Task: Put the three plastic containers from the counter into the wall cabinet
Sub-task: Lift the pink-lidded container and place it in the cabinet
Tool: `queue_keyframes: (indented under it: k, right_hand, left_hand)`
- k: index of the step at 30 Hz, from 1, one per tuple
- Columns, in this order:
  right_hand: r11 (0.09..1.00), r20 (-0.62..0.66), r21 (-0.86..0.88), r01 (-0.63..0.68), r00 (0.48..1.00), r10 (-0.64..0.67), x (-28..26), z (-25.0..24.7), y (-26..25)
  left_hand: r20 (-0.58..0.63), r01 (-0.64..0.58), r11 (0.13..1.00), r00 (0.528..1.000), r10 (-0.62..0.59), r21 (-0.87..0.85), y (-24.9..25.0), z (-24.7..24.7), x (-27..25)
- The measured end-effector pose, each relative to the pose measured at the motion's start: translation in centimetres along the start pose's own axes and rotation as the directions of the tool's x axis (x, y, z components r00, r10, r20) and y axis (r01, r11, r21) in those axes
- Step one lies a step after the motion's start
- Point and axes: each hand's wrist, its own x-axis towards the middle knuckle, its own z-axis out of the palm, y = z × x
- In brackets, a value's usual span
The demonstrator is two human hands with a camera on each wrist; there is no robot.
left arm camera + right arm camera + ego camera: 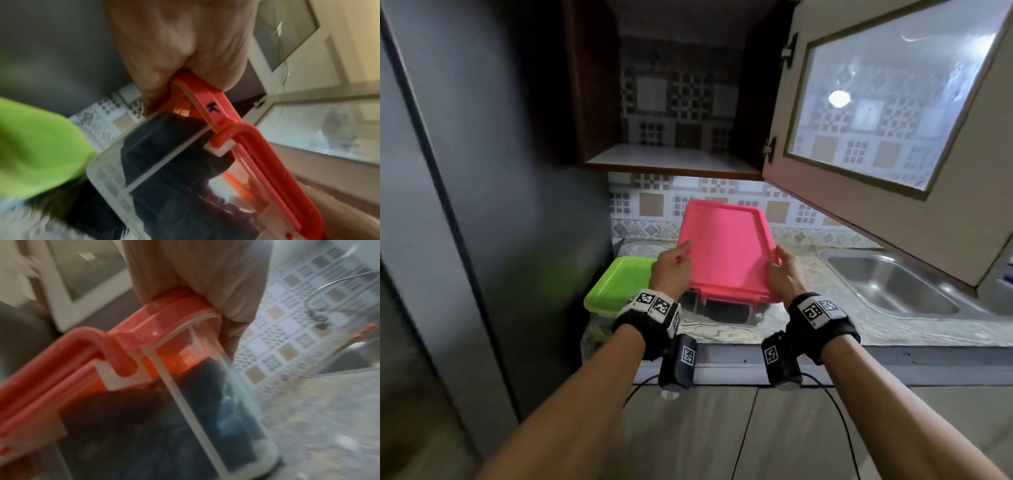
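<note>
A clear plastic container with a pink lid [726, 253] hangs above the counter, held by both hands. My left hand [674, 265] grips its left rim, thumb on the lid. My right hand [784, 270] grips the right rim the same way. In the left wrist view the fingers [156, 84] curl under the pink lid edge [218, 112]. The right wrist view shows the fingers [232, 318] wrapped around the lid corner [180, 305]. A green-lidded container [619, 284] sits on the counter to the left. The wall cabinet [671, 157] stands open above, its shelf bare.
The open cabinet door [893, 113] with a glass pane juts out at the upper right. A steel sink [893, 291] is set in the marble counter [808, 329] to the right. A grey wall [482, 205] closes the left side.
</note>
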Motion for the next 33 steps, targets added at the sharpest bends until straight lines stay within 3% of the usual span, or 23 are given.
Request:
queue_keyframes:
  k: [8, 14, 22, 27, 33]
  right_hand:
    - [0.99, -0.073, 0.038, 0.135, 0.989, -0.132, -1.9, -0.4, -10.4]
    - [0.981, -0.111, 0.098, 0.169, 0.981, -0.158, 0.8, 0.4, -16.7]
    - [0.982, -0.1, 0.091, 0.164, 0.983, -0.155, 10.8, 5.3, -22.6]
    - [0.992, -0.023, 0.057, 0.115, 0.993, -0.114, 18.2, 9.3, -24.9]
    - [0.988, -0.032, 0.079, 0.133, 0.991, -0.131, 25.5, 12.4, -26.6]
  left_hand:
    - [-0.155, -0.178, 0.983, 0.971, 0.182, 0.038, 6.9, -8.8, -1.3]
    - [-0.229, -0.144, 0.989, 0.964, 0.133, -0.033, 10.8, -12.4, 2.5]
    - [-0.277, -0.095, 0.995, 0.956, 0.096, 0.015, 12.9, -16.3, 13.6]
    - [-0.341, 0.01, 0.999, 0.94, 0.003, 0.035, 10.3, -18.2, 26.1]
    - [-0.314, 0.015, 0.998, 0.949, 0.005, 0.063, 9.7, -18.7, 32.0]
